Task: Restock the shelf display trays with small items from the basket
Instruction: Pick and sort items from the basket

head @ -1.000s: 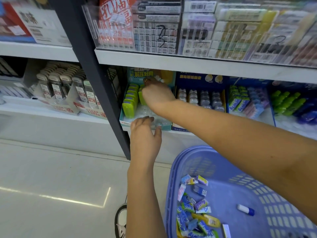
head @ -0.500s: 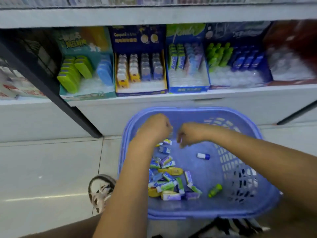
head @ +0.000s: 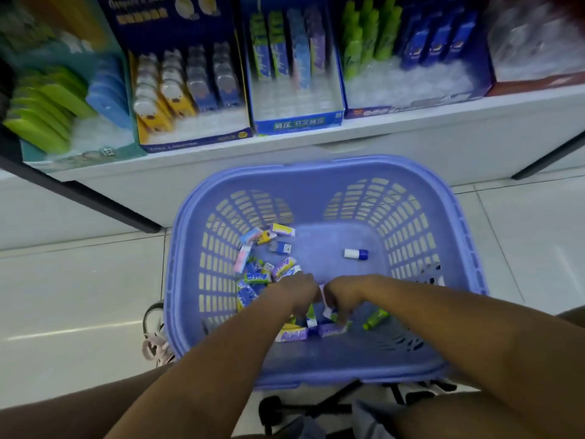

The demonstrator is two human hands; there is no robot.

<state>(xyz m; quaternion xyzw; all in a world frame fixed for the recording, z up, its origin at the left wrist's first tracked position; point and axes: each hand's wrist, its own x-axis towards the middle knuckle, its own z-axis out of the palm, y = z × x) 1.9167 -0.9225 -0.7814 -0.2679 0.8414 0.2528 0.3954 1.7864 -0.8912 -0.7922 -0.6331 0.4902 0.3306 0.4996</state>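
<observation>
Down in the lilac slatted basket (head: 316, 167), heaped along its left and near sides: small items (head: 278, 270), boxy little packets wrapped in blue, purple, yellow, pink and green, too jumbled and blurred to count. Apart from the heap, toward the basket's right side: one white-and-blue tube (head: 356, 253) and one green bottle-shaped piece (head: 376, 318). Reaching into the basket's near side, close together: left hand (head: 297, 293) and right hand (head: 343, 296), fingers curled down among the packets; cannot tell whether pinching anything. Beyond the basket's far rim, on the white shelf (head: 380, 144): five display trays (head: 297, 123), partly filled in rows. Just left of the basket: one shoe (head: 155, 337).
</observation>
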